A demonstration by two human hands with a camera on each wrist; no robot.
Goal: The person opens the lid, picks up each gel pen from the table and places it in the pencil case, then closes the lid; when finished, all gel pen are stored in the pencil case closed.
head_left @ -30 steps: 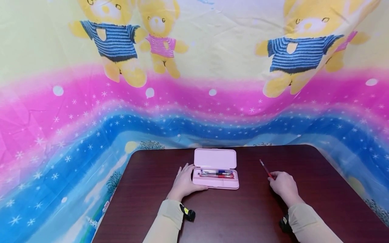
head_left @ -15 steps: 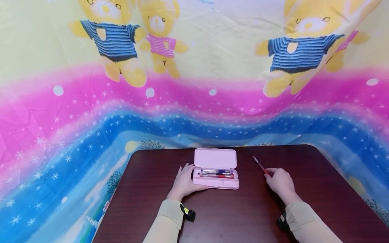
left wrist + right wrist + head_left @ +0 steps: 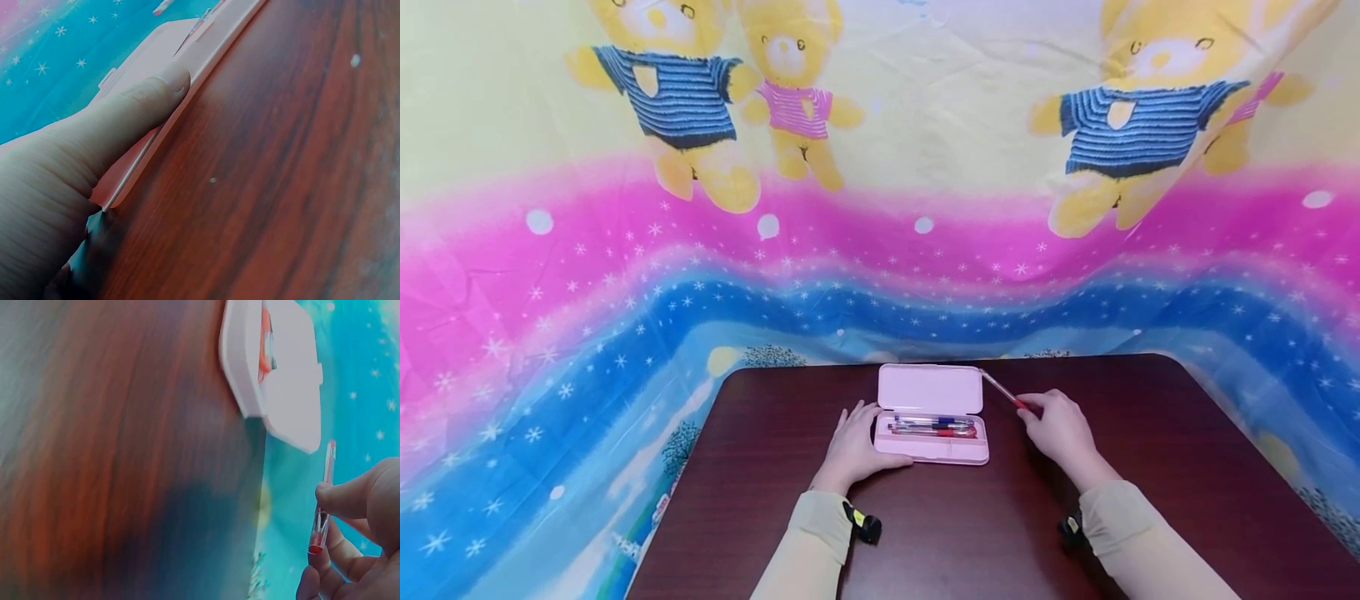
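A pink pencil case [image 3: 929, 388] stands with its lid raised at the back of the table. Several pens [image 3: 917, 429], some with blue, black or red parts, lie in its rear compartment. My left hand [image 3: 852, 450] holds the case at its left end, the thumb [image 3: 147, 103] along the front wall. To the right of the case, my right hand [image 3: 1063, 429] pinches a clear pen with red parts [image 3: 1003, 392] between thumb and fingers. The pen slants up and left, its far end near the lid's right edge. The right wrist view shows the pen's red-tipped near end [image 3: 317, 540].
The dark wooden table [image 3: 970, 533] has a rounded far edge just behind the case. A curtain with printed bears [image 3: 887, 275] hangs close around the table. In the case's front part, a divider makes smaller compartments [image 3: 967, 452].
My right hand has moved left and away from me with the pen, bringing it close to the lid. The left hand stays on the pencil case.
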